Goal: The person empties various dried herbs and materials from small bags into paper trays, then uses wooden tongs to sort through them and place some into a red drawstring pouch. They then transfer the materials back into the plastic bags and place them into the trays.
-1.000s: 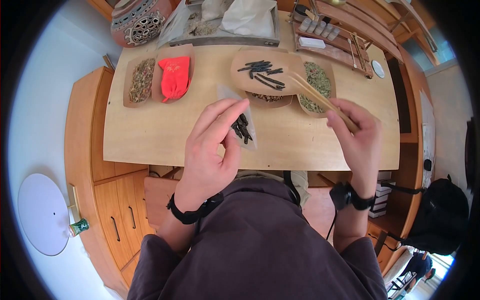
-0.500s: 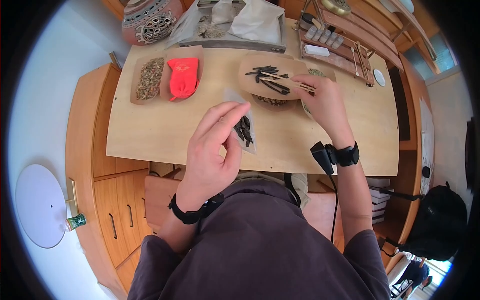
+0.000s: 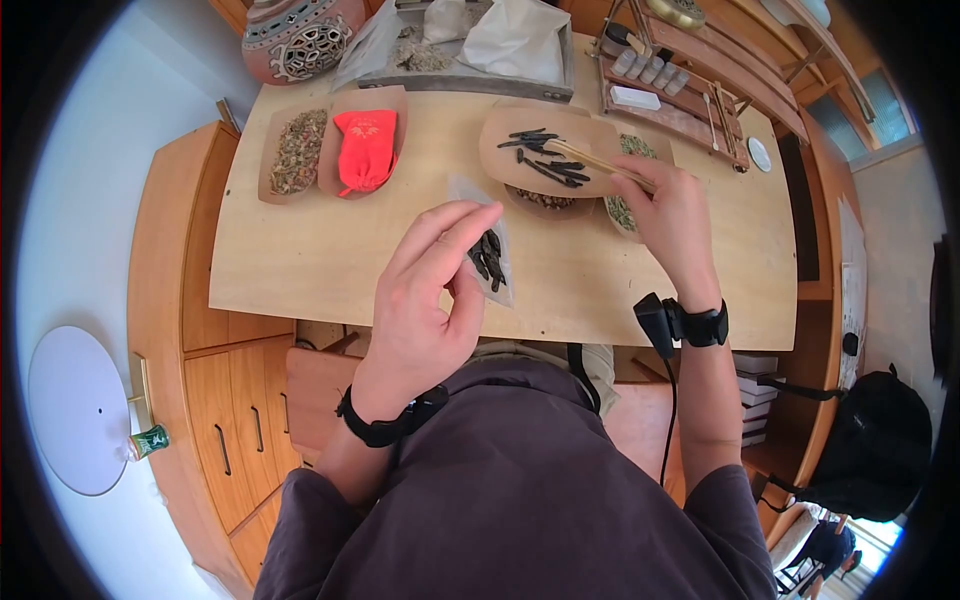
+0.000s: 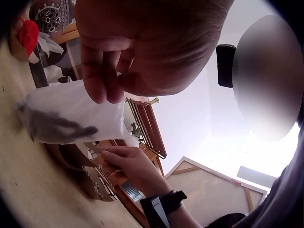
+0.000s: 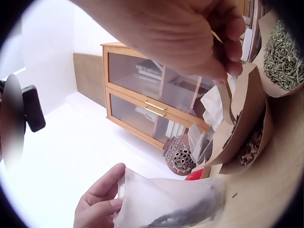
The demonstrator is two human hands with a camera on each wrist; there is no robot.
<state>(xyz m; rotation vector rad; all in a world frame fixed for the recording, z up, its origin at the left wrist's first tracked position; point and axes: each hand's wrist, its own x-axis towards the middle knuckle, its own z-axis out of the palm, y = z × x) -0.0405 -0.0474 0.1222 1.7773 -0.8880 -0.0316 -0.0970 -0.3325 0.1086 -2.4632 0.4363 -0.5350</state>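
Observation:
My left hand (image 3: 415, 300) pinches the upper edge of a small translucent white bag (image 4: 76, 107) between thumb and fingers. Dark, shrivelled dried pieces (image 3: 488, 262) lie in its lower part. In my right hand (image 3: 678, 225) is a pair of wooden tweezers (image 3: 598, 163), gripped near the back end. Their tips reach over an oval brown paper tray (image 3: 492, 165), close to the dark dried strips (image 3: 565, 172) in it. That tray sits partly over another paper tray of brown chopped bits (image 3: 545, 199). In the right wrist view, my fingers hide much of the tweezers.
At right is a tray of green dried herb (image 3: 622, 212); at left, one of mixed dried herb (image 3: 298, 155) beside a red pouch (image 3: 367, 150). A grey box (image 3: 465, 88) with white bags, a patterned pot (image 3: 300, 45) and a wooden rack (image 3: 690, 110) line the table's back.
My right hand has moved forward and left, bringing the tweezers to the dark strips, then drawn slightly back. Some strips lie differently in the tray. The left hand holds the bag in nearly the same place.

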